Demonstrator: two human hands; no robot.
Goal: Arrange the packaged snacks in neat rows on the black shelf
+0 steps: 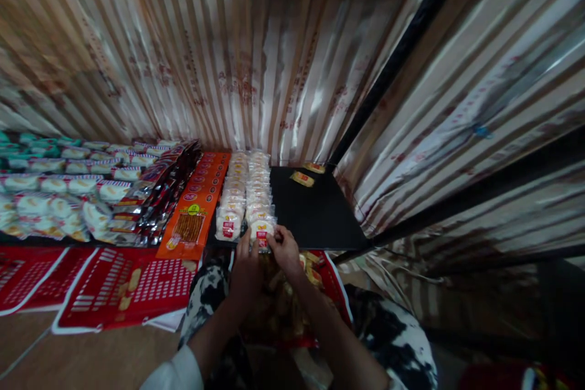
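Note:
Between my hands, at the near end of a row on the black shelf (315,219), lies a clear packet of white rice crackers (262,235) with a red label. My left hand (247,265) has its fingertips at the packet's left side. On its right edge, the fingers of my right hand (286,250) are closed in a pinch. A second row of similar packets (230,225) runs back just to the left. Farther left is a flat orange snack bag (189,219) showing pretzel sticks.
Dark red packets (155,195) and white-and-blue packets (55,184) fill the shelf's left part. Two small golden packets (302,178) lie at the back right. Beneath the shelf are red baskets (114,292), with golden packets (278,292) below my hands. A black pole (393,73) rises at the right.

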